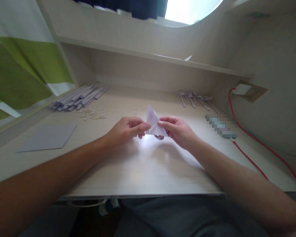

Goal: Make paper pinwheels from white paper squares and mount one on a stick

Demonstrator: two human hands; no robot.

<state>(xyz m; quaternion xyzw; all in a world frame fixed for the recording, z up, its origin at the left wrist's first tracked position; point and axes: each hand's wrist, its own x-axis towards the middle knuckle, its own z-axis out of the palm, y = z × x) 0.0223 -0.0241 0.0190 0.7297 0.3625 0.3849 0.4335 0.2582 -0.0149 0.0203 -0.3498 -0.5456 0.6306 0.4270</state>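
White folded paper sits between our two hands, over the desk; our left hand pinches its left edge and our right hand pinches its right side, its peak standing above our thumbs.

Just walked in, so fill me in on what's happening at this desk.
A person is holding a small piece of folded white paper in both hands, over the desk. The left hand and right hand pinch it between their fingers from either side. At the far left lies a pile of paper sticks, with a flat sheet nearer the person. Paper shapes with stems lie at the far right.
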